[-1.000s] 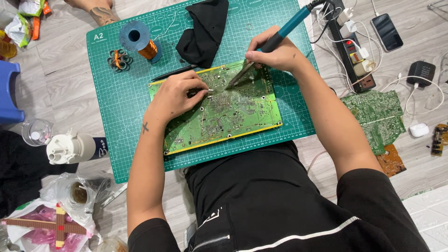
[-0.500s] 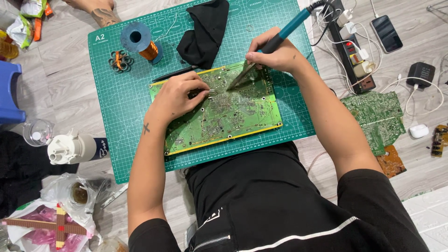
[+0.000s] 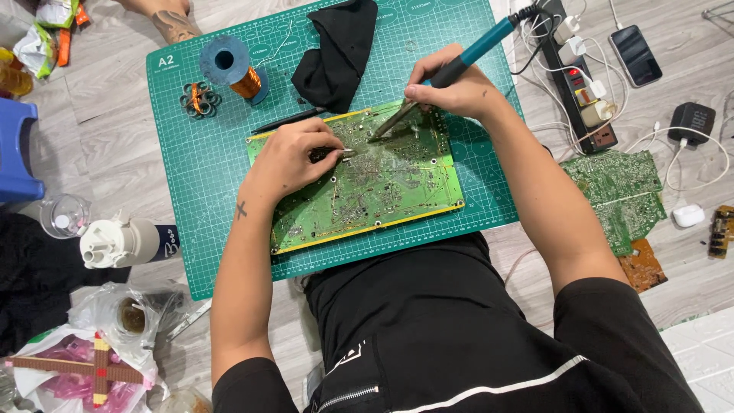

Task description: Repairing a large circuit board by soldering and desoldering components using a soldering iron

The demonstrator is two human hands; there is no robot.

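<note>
The green circuit board is lying at the middle of the cutting mat, long axis running left to right. On it, the left hand is pinching tweezers and the right hand is gripping 1 soldering iron, the tips almost meeting. 2 more boards are lying off the mat's right edge.

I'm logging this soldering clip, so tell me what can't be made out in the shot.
Head view only:
- What the left hand pinches: hidden by its fingers; only a small metal tip shows.
- The joint under the soldering iron tip on the green circuit board: too small.
- Iron's cord end: lost among the power strip cables.
</note>
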